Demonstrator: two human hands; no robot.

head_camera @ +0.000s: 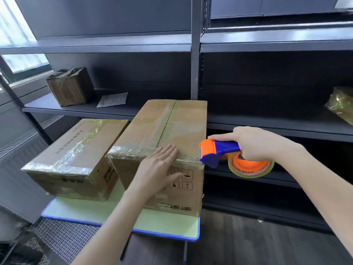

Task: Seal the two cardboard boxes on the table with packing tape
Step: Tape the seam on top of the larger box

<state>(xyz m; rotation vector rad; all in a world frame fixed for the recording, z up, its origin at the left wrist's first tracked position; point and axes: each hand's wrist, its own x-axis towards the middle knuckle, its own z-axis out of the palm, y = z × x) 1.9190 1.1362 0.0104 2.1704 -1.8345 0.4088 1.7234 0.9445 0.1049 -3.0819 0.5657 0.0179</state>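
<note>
Two cardboard boxes stand on a pale green mat (91,211). The larger box (168,123) is on the right, with clear tape along its top seam and across its near top edge. The smaller box (76,148) lies to its left, also taped. My left hand (160,165) lies flat, fingers spread, over the near top edge of the larger box, pressing on the tape. My right hand (254,144) grips a blue and orange tape dispenser (217,152) with a roll of clear tape, just off the box's near right corner.
Dark metal shelving (267,123) runs behind and to the right of the boxes. A small taped box (69,86) and a flat paper packet (112,99) sit on the left shelf. A crumpled yellowish tape bundle (342,106) lies at far right.
</note>
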